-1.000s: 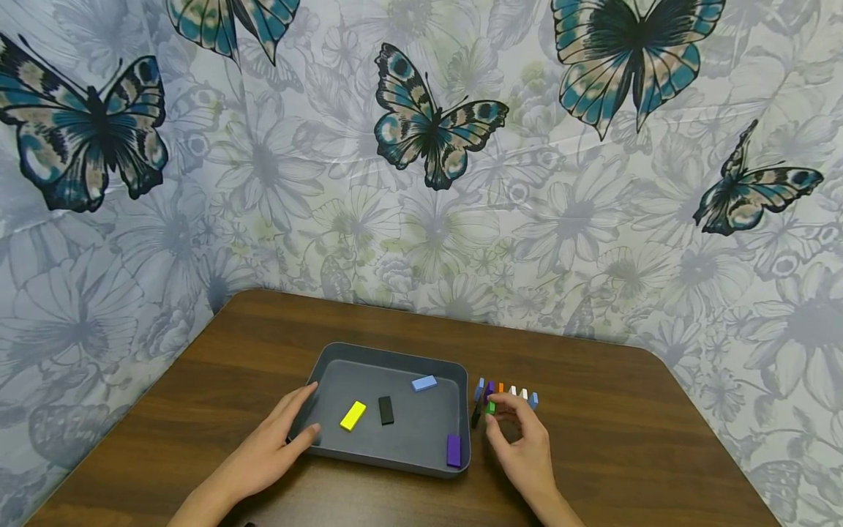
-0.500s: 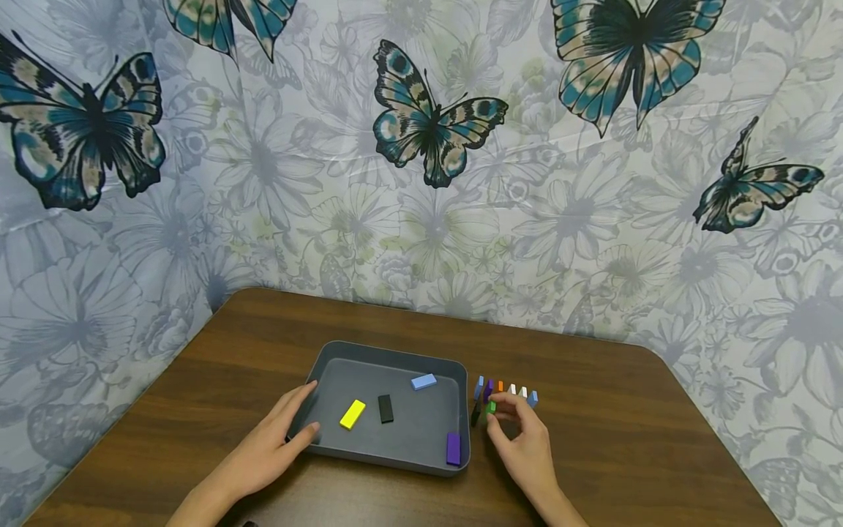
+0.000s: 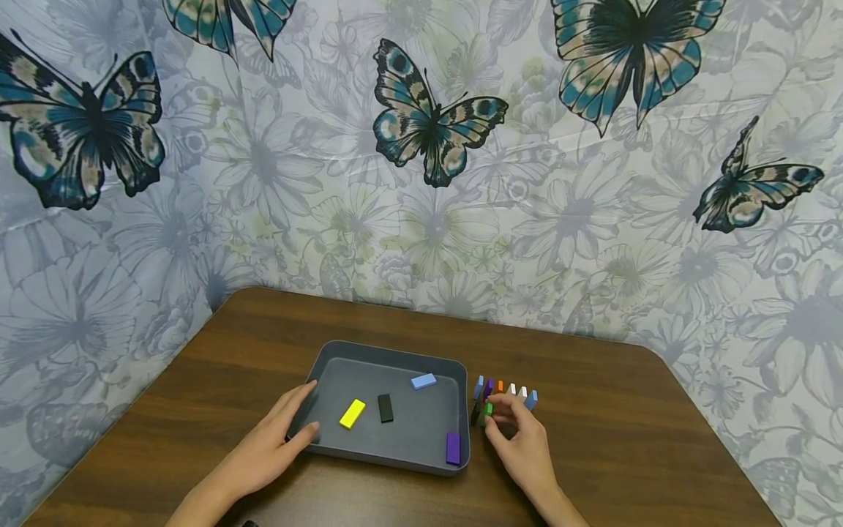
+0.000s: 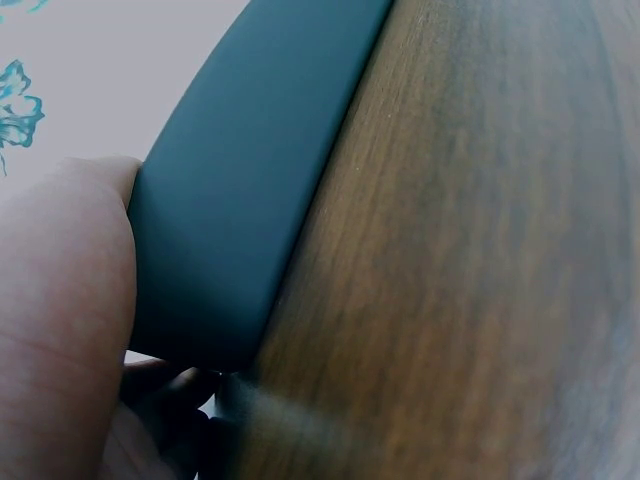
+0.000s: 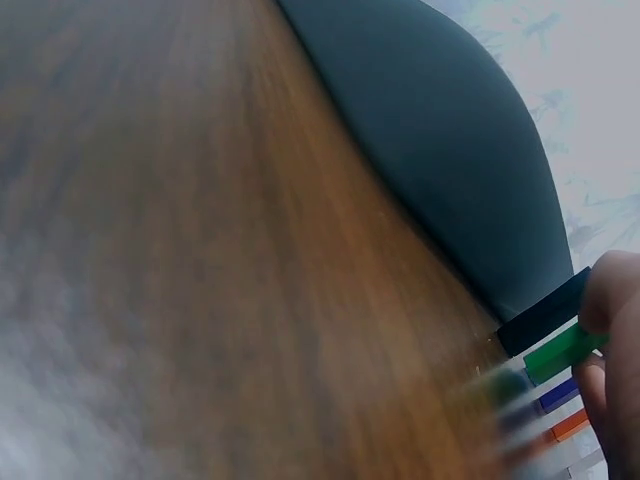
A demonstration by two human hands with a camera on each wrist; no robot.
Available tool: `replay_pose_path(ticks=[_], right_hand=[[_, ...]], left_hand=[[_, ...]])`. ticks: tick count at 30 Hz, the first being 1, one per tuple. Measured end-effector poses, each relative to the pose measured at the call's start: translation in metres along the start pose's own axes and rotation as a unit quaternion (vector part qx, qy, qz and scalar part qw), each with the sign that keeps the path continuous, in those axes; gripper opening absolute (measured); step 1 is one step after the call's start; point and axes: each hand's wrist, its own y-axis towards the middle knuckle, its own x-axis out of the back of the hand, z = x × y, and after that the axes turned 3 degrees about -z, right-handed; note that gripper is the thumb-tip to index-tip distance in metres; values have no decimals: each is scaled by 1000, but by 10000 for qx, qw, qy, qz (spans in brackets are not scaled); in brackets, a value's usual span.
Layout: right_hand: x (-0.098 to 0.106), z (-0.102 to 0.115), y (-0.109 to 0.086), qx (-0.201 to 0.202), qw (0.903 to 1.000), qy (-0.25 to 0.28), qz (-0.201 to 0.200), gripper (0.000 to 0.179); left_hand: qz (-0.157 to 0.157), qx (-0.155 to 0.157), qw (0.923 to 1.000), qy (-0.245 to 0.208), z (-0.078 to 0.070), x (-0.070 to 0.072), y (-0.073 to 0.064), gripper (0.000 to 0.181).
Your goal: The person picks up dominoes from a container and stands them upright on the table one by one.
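In the head view my left hand (image 3: 266,443) holds the left side of a dark grey tray (image 3: 382,462), with thumb and index fingertip over its rim. The left wrist view shows the thumb against the tray's outer wall (image 4: 240,190). My right hand (image 3: 525,443) pinches a small green block (image 5: 560,352) between thumb and fingers, just right of the tray. The block stands beside an upright black block (image 3: 475,414), in front of a row of other blocks. Part of the green block is hidden behind the fingers.
Inside the tray lie a yellow block (image 3: 352,414), a black block (image 3: 385,408), a light blue block (image 3: 424,381) and a purple block (image 3: 453,449). Behind my right hand stand blue, purple, orange (image 3: 500,386) and white (image 3: 523,392) blocks on the wooden table (image 3: 612,424).
The right fingers have shifted slightly left with the green block, which shows closer to the black block. The left hand and the tray stay as they were.
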Motion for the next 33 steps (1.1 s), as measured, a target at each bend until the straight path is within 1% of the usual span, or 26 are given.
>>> replay_pose_path(ticks=[6, 14, 21, 33], right_hand=[[0, 1, 0, -46, 9999, -90, 90, 35], [1, 1, 0, -74, 9998, -175, 115, 36], [0, -2, 1, 69, 9994, -287, 164, 39], [0, 1, 1, -223, 9991, -256, 247, 40]], left_hand=[[-21, -61, 10000, -9, 0, 0, 0, 64], [-43, -71, 10000, 38, -1, 1, 1, 63], [-36, -71, 10000, 39, -1, 0, 1, 63], [-34, -78, 10000, 16, 0, 1, 1, 63]])
